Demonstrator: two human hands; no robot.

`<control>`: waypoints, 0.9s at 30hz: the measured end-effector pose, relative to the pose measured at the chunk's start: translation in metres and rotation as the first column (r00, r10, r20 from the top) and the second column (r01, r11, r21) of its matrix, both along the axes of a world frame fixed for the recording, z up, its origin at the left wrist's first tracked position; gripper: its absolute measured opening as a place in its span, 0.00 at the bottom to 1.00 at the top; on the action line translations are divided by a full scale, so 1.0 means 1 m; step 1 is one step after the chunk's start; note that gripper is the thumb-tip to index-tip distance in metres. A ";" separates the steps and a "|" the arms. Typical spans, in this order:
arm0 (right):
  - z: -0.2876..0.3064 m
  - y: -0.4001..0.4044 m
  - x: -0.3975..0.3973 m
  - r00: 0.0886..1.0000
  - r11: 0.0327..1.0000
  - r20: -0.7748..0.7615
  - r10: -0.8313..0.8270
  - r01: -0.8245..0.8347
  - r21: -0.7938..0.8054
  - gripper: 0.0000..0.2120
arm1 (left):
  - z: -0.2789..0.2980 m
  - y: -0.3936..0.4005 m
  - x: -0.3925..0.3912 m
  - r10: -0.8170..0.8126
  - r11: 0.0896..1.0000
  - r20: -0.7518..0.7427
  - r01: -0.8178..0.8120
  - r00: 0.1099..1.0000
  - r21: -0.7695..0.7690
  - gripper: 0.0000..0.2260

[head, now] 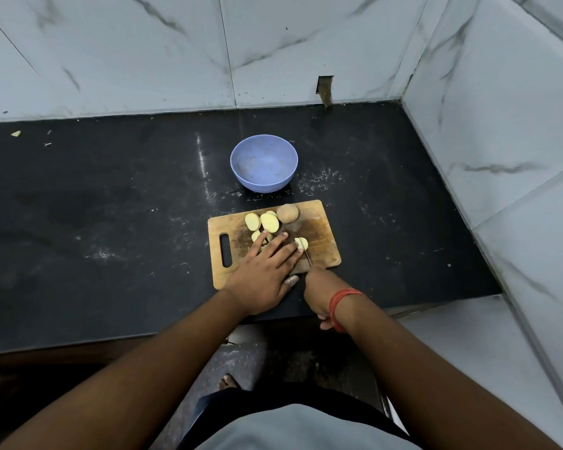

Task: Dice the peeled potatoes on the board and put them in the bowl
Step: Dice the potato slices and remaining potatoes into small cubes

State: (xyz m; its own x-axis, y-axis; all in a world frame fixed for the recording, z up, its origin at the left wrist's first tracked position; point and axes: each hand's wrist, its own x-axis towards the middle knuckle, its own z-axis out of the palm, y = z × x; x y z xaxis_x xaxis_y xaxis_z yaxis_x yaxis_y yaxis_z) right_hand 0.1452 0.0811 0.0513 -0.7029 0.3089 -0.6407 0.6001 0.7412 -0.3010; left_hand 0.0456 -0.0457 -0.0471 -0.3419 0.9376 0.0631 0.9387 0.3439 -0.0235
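- Cutting on the wooden board, the right hand grips the knife — its blade runs just beside the left hand, so a slip could nick a finger.
- The left hand's fingers lie straight, pressing the potato piece.
- Slices and a whole potato wait beyond; the bowl holds none.

At centre frame the left hand covers part of the potato slices and the cutting board beneath it. The knife shows only as a thin blade edge; its handle is buried in the right hand. Both arms run off the bottom edge.
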 end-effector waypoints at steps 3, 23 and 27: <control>-0.007 0.001 0.011 0.997 0.997 0.030 -0.073 0.074 -0.006 0.18 | 0.001 0.000 0.001 0.008 1.000 -0.004 -0.008 1.000 -0.013 0.28; -0.012 0.033 0.013 0.874 0.939 -0.345 -0.343 0.320 -0.123 0.07 | -0.004 0.002 0.014 0.097 0.994 0.116 -0.102 0.988 0.041 0.31; -0.031 0.041 -0.023 0.859 0.960 -0.449 -0.245 0.280 0.012 0.11 | -0.001 0.005 0.016 0.096 0.994 0.110 -0.101 0.989 0.045 0.31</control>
State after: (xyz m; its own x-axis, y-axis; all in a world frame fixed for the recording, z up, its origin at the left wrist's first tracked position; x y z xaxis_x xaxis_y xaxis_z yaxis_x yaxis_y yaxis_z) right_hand 0.1225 0.1222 0.0203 -0.7916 0.5562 -0.2531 0.5945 0.6050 -0.5296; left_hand 0.0620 -0.0411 -0.0480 -0.4400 0.8955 0.0674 0.8962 0.4331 0.0957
